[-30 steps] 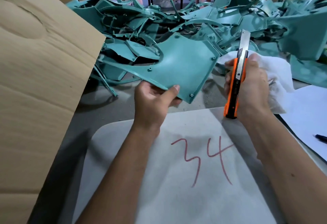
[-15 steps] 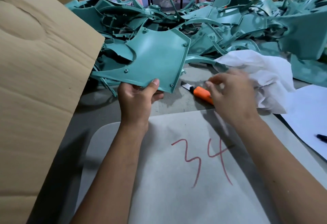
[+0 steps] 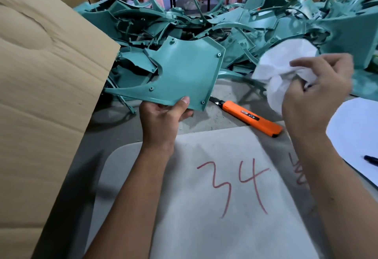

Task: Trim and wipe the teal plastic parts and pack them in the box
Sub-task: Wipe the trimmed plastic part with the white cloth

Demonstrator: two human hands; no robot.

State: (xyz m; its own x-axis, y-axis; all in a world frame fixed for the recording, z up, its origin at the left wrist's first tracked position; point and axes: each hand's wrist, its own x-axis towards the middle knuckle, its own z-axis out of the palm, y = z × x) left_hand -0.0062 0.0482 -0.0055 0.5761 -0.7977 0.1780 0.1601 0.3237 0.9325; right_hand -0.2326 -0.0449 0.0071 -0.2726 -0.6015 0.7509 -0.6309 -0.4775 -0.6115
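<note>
Panel (image 3: 184, 74) gripped at lower edge by left hand (image 3: 163, 119), thumb on top, held tilted above table so face is exposed for wiping. Cloth (image 3: 284, 68) bunched in right hand (image 3: 315, 93), raised beside panel. Knife (image 3: 251, 116) laid on table, unheld. Box (image 3: 47, 95) at left, flap open for packing.
</note>
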